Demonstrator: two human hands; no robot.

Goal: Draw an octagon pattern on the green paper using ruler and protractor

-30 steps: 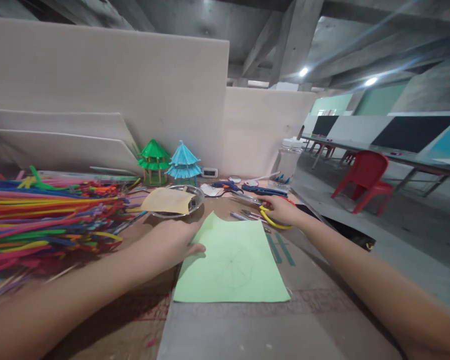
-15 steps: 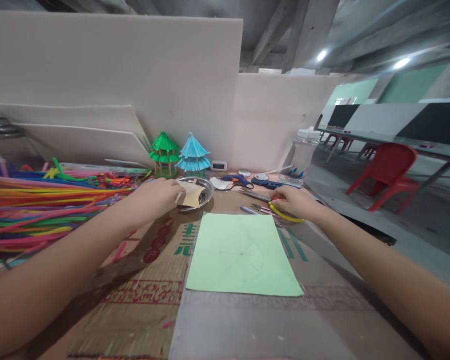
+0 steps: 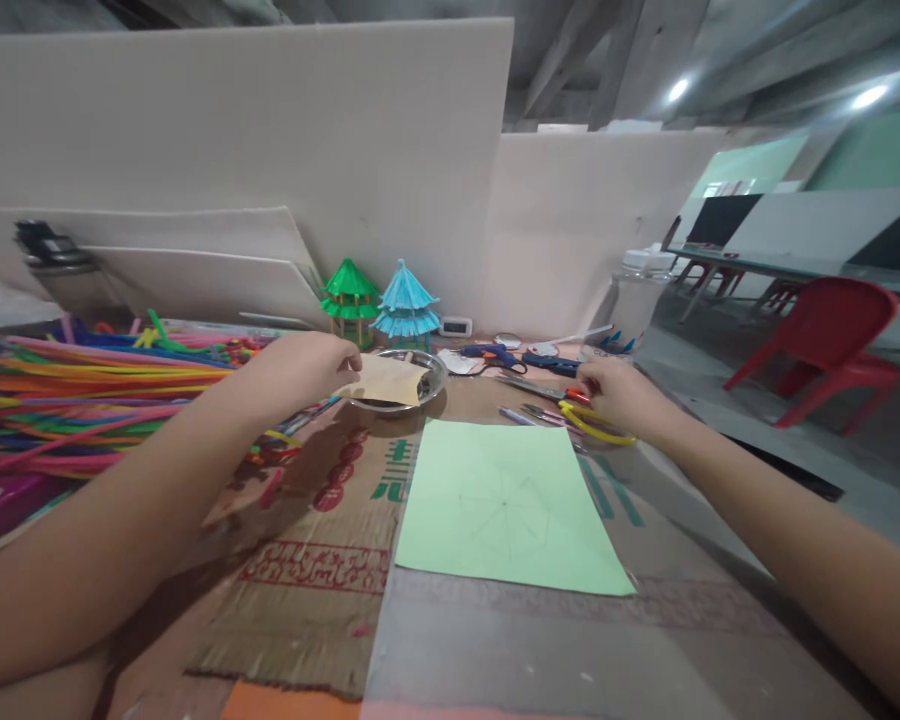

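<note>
My left hand [image 3: 315,372] pinches the left edge of a small pale yellow sheet of paper [image 3: 387,381]. The sheet partly covers a round metal dish [image 3: 436,385], hiding most of its contents. At the right, my right hand [image 3: 621,395] has curled fingers at the red-and-yellow handles of a pair of scissors [image 3: 596,428], whose blades point left. Its fingertips meet the red part, though their exact grip is hidden. Between my arms lies a light green sheet of paper [image 3: 465,535] with faint pencil lines radiating from a centre point.
Colourful pipe cleaners [image 3: 97,400] fill the left side. A green paper pavilion [image 3: 350,295] and a blue paper pavilion [image 3: 405,300] stand behind the dish. A blue glue gun [image 3: 491,354], pens [image 3: 544,414] and a clear jar [image 3: 637,295] are farther back. Cardboard [image 3: 300,620] covers the table.
The view has swung slightly left. My left hand and the yellow paper have shifted a little left over the dish. My right hand is slightly higher, exposing the scissors' red handle part.
</note>
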